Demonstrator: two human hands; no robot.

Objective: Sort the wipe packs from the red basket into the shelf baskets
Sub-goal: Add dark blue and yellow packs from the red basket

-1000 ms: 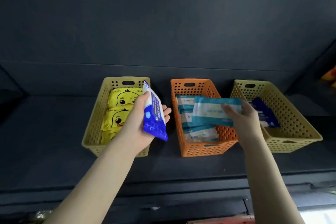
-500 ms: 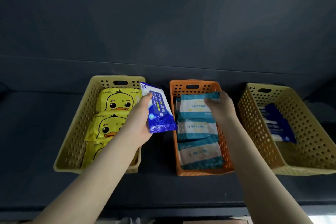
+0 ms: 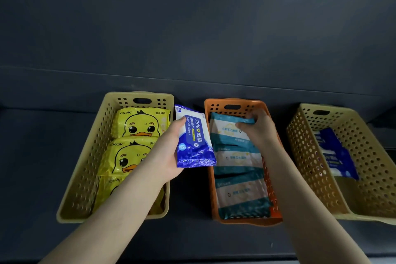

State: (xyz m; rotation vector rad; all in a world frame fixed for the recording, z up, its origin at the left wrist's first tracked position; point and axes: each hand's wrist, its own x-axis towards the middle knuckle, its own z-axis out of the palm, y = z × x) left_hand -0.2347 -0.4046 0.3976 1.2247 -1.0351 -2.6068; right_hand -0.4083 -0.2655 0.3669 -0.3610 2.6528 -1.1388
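Blue wipe pack (image 3: 194, 141) is in the left hand (image 3: 169, 156) — the thumb lies on the front and the fingers are curled round the back, so the hand has a firm hold of it. The pack is up in the air, tilted a little, over the gap between the left yellow basket (image 3: 120, 95) and the orange basket (image 3: 246, 221). White words on it say 75% and Alcohol Wipes.

The right hand (image 3: 258, 129) is down inside the orange basket, at the far end. Its fingers are curled over the far edge of a teal wipe pack (image 3: 225, 127) and the thumb presses on its top, so it has hold of that pack. The teal wipe pack lies in the basket. More teal packs (image 3: 237, 195) lie in a row from there toward the near end.

Yellow duck packs (image 3: 140, 126) lie in a row in the left yellow basket — the left arm hides part of the nearest one. The right yellow basket (image 3: 304, 152) has dark blue packs (image 3: 334, 156) at its far end. All three baskets stand side by side, apart from each other, on a dark shelf (image 3: 32, 156)
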